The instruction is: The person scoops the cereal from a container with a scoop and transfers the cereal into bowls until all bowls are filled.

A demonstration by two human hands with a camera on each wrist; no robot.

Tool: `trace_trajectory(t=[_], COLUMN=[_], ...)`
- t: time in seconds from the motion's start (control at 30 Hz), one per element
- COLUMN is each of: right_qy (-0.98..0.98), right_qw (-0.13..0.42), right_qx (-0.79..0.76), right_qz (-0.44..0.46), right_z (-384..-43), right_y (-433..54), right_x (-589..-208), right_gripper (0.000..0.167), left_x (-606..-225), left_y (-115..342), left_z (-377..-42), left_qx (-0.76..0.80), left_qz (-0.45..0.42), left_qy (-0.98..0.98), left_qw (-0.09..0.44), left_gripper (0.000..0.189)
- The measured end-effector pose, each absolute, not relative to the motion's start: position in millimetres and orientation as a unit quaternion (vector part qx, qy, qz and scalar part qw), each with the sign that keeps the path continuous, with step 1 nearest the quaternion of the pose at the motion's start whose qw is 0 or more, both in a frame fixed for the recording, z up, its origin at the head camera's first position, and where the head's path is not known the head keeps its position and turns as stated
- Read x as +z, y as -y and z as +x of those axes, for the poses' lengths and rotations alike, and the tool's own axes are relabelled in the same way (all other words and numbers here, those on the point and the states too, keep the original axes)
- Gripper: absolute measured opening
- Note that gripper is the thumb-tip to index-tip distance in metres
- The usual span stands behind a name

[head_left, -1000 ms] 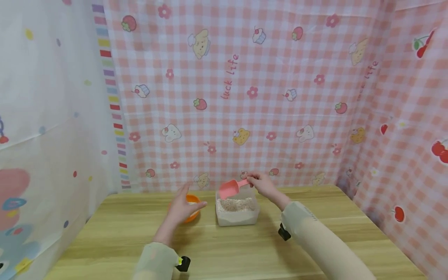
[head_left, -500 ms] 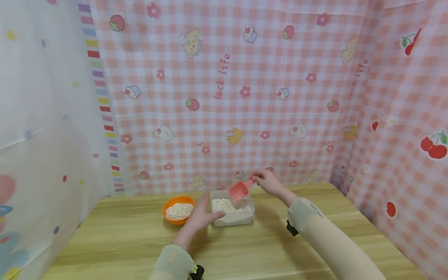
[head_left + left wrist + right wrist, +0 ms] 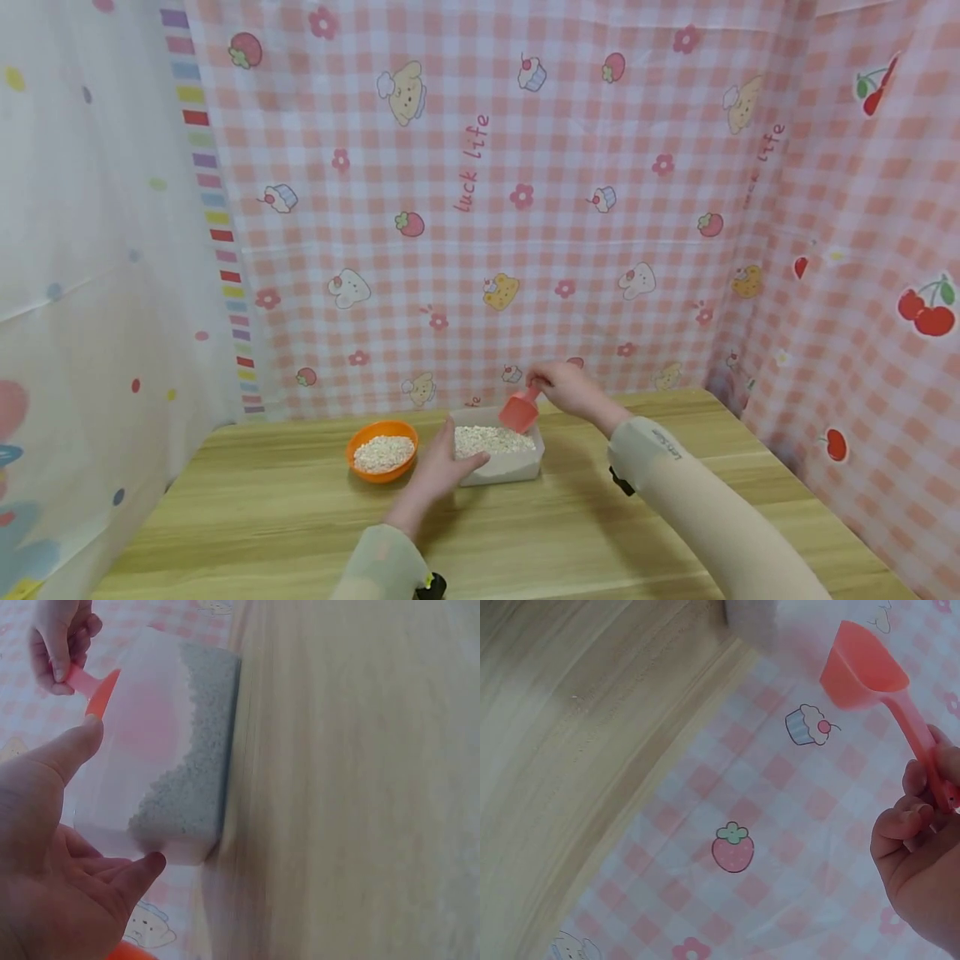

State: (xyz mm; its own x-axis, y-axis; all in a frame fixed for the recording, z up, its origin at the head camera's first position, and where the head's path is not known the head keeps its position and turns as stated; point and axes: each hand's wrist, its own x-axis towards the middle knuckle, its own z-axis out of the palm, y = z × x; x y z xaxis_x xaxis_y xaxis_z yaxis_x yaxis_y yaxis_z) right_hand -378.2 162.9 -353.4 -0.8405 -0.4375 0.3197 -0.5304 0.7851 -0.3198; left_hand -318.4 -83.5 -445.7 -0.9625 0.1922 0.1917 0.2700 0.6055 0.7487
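Note:
A pale translucent box (image 3: 510, 472) holds whitish flakes (image 3: 491, 439) that look like oats. At its left end is my left hand (image 3: 435, 471), thumb and fingers spread around the near left corner; in the left wrist view a fingertip meets the end wall. My right hand (image 3: 572, 389) pinches the handle of a pink scoop (image 3: 519, 411) over the box's back right part. The scoop's bowl is tilted, and the right wrist view shows no flakes in the part of it that is visible. Left of the box stands an orange bowl (image 3: 380, 477) with similar flakes.
The wooden table (image 3: 285, 533) runs up to a pink checked cloth (image 3: 600, 250) hanging behind it. Similar cloth hangs on the right, and a white patterned one (image 3: 90, 333) on the left. A few crumbs (image 3: 576, 697) lie on the table.
My left hand has moved right from over the orange bowl to the box, uncovering the bowl. The scoop has shifted right above the box and tipped more steeply. The head view has turned slightly.

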Motion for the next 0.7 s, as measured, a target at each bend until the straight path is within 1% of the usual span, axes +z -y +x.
trace_trajectory(t=[0.13, 0.4, 0.7], right_qy=[0.944, 0.950, 0.948], right_qw=[0.118, 0.100, 0.049], right_qx=[0.150, 0.107, 0.111], right_qz=[0.268, 0.277, 0.294], right_z=[-377, -372, -366], right_y=[-158, -153, -148], right_x=[-352, -348, -340], right_gripper=[0.017, 0.018, 0.020], left_x=[-448, -446, -445], left_y=[83, 82, 81], left_z=[-319, -318, -315], left_qx=[-0.427, -0.430, -0.426], left_qz=[-0.127, -0.115, -0.110], left_qy=[0.894, 0.894, 0.897], left_qw=[0.049, 0.044, 0.041], left_gripper=[0.096, 0.096, 0.095])
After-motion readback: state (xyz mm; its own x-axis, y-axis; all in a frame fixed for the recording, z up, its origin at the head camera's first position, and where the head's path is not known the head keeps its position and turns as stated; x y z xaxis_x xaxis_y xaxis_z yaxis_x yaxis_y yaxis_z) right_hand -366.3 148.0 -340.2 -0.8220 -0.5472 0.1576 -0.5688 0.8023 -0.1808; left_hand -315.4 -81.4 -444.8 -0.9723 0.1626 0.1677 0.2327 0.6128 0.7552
